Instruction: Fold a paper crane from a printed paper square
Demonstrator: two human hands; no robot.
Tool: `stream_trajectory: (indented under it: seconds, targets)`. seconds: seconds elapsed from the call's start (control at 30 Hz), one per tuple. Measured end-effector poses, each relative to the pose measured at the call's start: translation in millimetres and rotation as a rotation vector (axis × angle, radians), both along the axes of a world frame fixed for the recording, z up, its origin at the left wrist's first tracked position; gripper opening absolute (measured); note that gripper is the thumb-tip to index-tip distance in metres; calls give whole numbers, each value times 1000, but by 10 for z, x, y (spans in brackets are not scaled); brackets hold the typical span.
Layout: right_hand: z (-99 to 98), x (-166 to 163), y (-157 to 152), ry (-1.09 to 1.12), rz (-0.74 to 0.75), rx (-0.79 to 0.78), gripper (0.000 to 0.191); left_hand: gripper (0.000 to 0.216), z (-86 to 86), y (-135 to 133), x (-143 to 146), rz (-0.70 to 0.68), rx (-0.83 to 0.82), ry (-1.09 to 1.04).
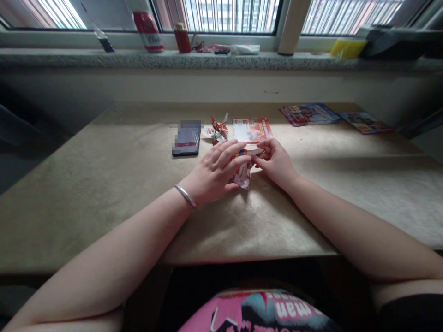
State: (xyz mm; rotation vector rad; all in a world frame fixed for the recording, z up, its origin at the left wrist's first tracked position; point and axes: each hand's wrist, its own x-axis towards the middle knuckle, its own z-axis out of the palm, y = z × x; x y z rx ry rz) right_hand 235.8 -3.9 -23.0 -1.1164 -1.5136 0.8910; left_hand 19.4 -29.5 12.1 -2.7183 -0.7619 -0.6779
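Observation:
A partly folded piece of printed red-and-white paper [242,175] lies on the beige table [104,184] between my two hands. My left hand [214,173], with a silver bangle on the wrist, presses down on the paper with its fingers stretched flat over it. My right hand [275,159] pinches the paper's upper flap between thumb and fingers. Most of the paper is hidden under my fingers.
A dark phone [187,138] lies just beyond my left hand. Beside it are a small folded paper figure [219,130] and a printed sheet [251,129]. Magazines [309,114] lie at the far right. A can [148,28] and small items stand on the windowsill.

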Motion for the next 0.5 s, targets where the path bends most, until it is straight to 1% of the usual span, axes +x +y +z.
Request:
stream_trajectory:
  seconds: [0.07, 0.17, 0.27, 0.37, 0.5]
  targets:
    - [8, 11, -18, -63, 4, 7, 32, 83, -18, 11, -8, 55, -2, 3]
    - [29, 10, -55, -140, 11, 39, 30, 95, -21, 33, -10, 123, -48, 32]
    - [53, -2, -95, -181, 16, 78, 28, 97, -18, 49, -6, 154, -91, 59]
    - [76, -7, -130, -235, -2, 123, 26, 95, -26, 57, -3, 150, -101, 92]
    - [92, -1, -154, -278, -16, 151, 32, 94, -25, 52, 5, 164, -99, 133]
